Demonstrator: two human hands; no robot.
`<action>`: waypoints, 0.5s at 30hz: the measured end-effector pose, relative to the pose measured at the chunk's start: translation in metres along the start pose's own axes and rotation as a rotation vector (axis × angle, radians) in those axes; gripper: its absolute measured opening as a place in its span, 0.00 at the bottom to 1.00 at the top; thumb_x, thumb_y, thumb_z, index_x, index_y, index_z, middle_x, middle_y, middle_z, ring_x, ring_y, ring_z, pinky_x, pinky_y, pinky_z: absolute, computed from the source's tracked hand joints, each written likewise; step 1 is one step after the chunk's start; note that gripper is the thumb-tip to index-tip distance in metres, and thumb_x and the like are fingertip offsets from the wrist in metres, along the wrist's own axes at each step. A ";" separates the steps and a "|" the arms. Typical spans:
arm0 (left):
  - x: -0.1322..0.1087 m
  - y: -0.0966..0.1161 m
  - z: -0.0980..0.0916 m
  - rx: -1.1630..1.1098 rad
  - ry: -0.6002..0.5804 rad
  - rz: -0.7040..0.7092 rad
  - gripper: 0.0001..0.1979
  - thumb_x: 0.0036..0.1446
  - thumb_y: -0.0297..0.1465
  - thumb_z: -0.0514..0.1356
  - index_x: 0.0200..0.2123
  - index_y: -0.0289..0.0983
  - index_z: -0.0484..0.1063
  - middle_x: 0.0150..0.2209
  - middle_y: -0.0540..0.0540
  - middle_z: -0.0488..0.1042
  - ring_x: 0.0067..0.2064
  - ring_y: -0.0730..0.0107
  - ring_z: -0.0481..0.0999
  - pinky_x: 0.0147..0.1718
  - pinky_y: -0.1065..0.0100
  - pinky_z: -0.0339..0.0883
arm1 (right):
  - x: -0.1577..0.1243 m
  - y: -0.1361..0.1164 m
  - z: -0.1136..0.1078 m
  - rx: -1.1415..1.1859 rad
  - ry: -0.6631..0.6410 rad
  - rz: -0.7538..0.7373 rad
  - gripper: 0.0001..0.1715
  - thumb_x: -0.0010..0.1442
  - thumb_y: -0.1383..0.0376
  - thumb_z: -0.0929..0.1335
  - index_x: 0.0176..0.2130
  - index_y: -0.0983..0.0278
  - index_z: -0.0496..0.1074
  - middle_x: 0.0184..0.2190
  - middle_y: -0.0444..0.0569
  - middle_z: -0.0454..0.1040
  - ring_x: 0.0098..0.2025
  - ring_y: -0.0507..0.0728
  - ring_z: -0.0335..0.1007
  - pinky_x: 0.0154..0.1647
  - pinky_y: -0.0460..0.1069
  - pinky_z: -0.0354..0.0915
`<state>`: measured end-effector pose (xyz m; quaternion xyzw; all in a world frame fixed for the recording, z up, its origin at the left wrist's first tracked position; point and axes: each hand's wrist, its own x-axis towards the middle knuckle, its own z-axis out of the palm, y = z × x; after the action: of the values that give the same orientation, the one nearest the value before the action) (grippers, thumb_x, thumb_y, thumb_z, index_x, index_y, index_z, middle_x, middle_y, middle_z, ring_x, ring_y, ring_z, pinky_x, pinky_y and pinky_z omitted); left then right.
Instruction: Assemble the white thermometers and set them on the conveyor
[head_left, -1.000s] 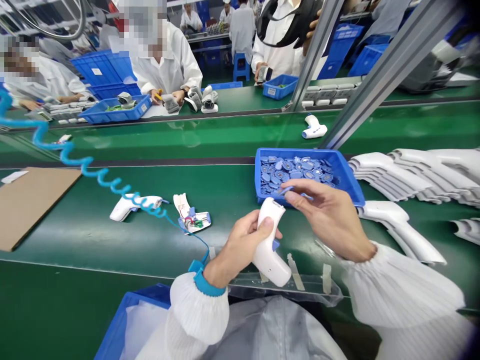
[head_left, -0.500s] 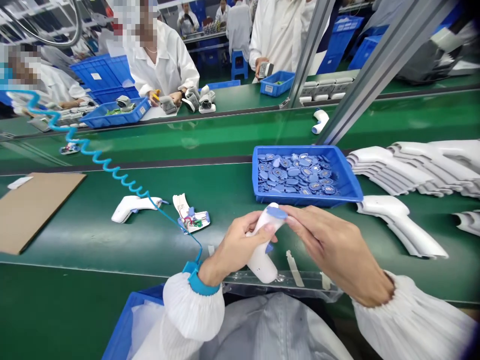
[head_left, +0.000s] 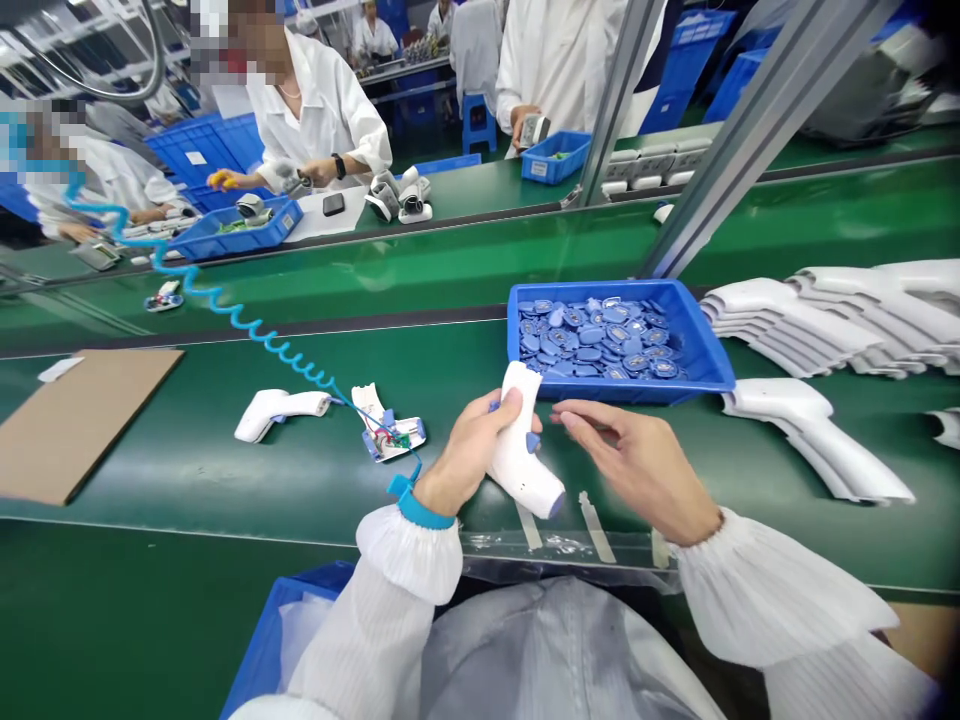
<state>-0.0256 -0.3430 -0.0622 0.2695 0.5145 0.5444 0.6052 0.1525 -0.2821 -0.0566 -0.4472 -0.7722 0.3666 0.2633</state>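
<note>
My left hand (head_left: 471,450) is wrapped round a white thermometer gun housing (head_left: 531,482), which is tilted over the near edge of the bench. A blue trigger sticks out of the housing's side, and blue shows at its lower right end. The upper end has a notched white rim. My right hand (head_left: 637,455) is just to the right, apart from the housing, its fingers stretched towards it with nothing visible in them. Beyond the hands stands a blue bin (head_left: 622,385) of blue oval caps (head_left: 590,337).
To the left lie another thermometer gun (head_left: 274,410) and an opened half (head_left: 390,436) with wires and circuit board. White housing shells (head_left: 787,315) are stacked at right, a single shell (head_left: 817,430) nearer. A coiled blue cord (head_left: 281,350) runs to my left wrist. Cardboard (head_left: 82,420) lies far left.
The housing has been turned in my left hand, so its blue-capped end, formerly at the top, now points down to the right. My right hand has come off it. A co-worker's hand across has moved left.
</note>
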 end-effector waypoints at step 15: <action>-0.007 0.023 0.021 1.651 0.058 0.030 0.16 0.56 0.25 0.56 0.48 0.31 0.71 0.40 0.33 0.81 0.42 0.43 0.82 0.36 0.57 0.70 | 0.023 -0.028 0.034 0.009 -0.267 0.019 0.09 0.58 0.70 0.67 0.36 0.62 0.79 0.32 0.47 0.81 0.36 0.57 0.77 0.40 0.51 0.68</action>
<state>-0.0146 -0.3383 -0.0325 0.6200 0.7609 0.0057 0.1915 0.1027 -0.2827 -0.0524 -0.4005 -0.7944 0.4289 0.1567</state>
